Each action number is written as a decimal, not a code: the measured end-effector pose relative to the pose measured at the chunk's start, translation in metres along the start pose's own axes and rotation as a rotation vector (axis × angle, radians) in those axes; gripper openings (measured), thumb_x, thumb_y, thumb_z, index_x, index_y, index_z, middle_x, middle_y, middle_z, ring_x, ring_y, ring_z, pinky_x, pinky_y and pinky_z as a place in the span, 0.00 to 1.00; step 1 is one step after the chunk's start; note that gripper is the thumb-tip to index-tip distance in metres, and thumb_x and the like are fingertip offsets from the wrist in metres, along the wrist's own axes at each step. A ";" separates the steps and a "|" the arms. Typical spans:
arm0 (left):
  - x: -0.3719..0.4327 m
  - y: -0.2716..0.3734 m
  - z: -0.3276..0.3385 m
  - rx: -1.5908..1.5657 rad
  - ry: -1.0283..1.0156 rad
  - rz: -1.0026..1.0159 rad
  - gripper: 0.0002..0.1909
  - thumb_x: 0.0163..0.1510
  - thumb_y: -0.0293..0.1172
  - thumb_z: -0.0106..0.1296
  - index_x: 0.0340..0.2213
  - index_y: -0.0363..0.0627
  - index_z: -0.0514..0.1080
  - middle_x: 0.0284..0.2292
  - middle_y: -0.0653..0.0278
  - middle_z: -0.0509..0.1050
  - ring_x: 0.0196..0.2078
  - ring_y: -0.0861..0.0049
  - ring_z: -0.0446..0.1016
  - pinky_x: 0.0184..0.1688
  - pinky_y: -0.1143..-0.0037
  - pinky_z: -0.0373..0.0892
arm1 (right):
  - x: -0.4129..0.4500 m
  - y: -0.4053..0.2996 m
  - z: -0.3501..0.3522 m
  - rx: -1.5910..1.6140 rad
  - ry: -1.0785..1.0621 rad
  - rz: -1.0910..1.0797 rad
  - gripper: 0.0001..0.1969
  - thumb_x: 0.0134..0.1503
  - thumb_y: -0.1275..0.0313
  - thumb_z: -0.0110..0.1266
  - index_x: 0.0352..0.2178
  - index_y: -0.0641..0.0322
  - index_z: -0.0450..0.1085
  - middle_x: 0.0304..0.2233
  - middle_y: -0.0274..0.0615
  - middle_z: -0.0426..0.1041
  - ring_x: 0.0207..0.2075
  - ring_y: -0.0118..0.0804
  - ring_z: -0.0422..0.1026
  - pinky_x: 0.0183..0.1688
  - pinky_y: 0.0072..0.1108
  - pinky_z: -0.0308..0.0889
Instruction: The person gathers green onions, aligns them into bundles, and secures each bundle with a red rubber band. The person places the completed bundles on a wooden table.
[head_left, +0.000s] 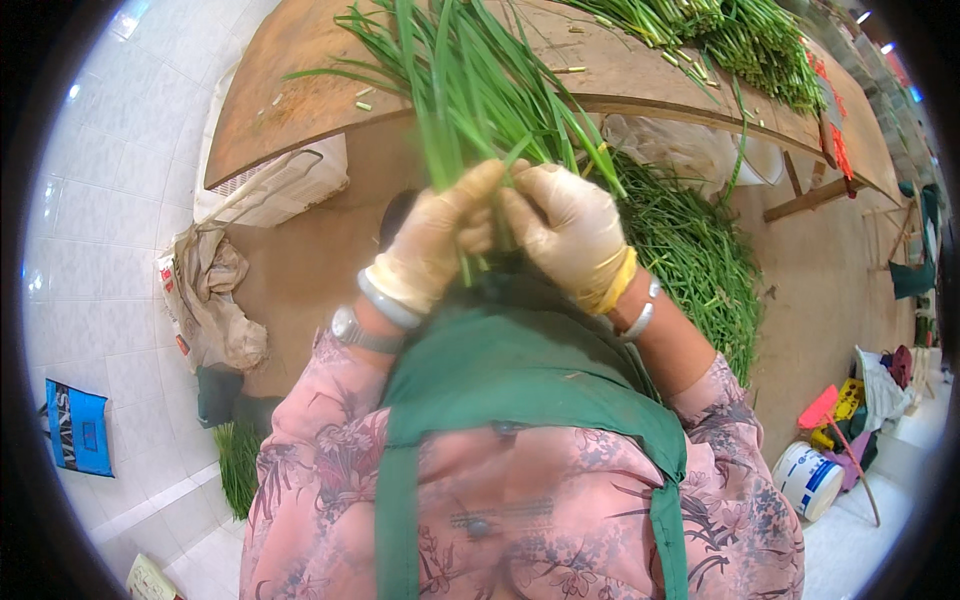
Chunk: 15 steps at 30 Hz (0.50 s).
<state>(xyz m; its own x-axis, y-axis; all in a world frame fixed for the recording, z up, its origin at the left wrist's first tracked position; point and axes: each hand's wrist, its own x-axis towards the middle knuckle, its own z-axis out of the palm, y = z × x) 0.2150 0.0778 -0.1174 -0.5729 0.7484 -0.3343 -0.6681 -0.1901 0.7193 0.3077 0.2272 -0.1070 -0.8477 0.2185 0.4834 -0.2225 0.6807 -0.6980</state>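
Observation:
My left hand (442, 232), in a thin pale glove, grips a bunch of long flat green leaves (457, 97) that look like garlic chives. Their tops fan out over the edge of the wooden table (292, 112). A few stem ends stick out below that hand, above the green apron (517, 360). Close beside it, my right hand (574, 225), gloved too with a yellow band at the wrist, has thumb and fingers pinched at the stems of the same bunch. Motion blur hides exactly how many strands each hand holds.
Bundled green stalks (750, 52) lie on the table's far right. Below, a heap of loose greens (690, 262) covers floor to my right. At left are a white plastic basket (300, 187) and a crumpled sack (214, 292). A white bucket (806, 480) stands at lower right.

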 end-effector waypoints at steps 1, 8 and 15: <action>0.001 -0.002 0.006 0.027 0.036 -0.026 0.11 0.63 0.40 0.52 0.32 0.46 0.73 0.15 0.80 0.54 0.13 0.89 0.50 0.17 0.83 0.48 | 0.000 -0.003 0.003 0.047 0.025 0.014 0.07 0.56 0.70 0.55 0.27 0.63 0.72 0.28 0.51 0.73 0.29 0.55 0.74 0.31 0.36 0.69; 0.007 -0.007 0.037 -0.242 0.184 0.010 0.14 0.63 0.40 0.51 0.40 0.40 0.75 0.16 0.81 0.60 0.15 0.90 0.49 0.19 0.85 0.51 | -0.045 -0.001 -0.031 0.222 0.239 0.318 0.06 0.60 0.72 0.55 0.34 0.65 0.75 0.24 0.43 0.75 0.23 0.32 0.73 0.28 0.23 0.69; 0.009 -0.016 0.008 -0.065 -0.080 0.005 0.19 0.63 0.40 0.52 0.48 0.37 0.72 0.19 0.77 0.63 0.18 0.90 0.56 0.20 0.85 0.54 | -0.117 0.070 -0.143 1.104 0.902 0.796 0.18 0.67 0.59 0.45 0.41 0.63 0.74 0.27 0.33 0.74 0.18 0.17 0.61 0.21 0.12 0.61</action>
<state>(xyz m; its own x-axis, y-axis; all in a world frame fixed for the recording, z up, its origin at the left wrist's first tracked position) 0.2239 0.0929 -0.1269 -0.5383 0.7953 -0.2789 -0.6960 -0.2329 0.6792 0.4601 0.3494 -0.1369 -0.4584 0.8348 -0.3050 -0.4449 -0.5126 -0.7344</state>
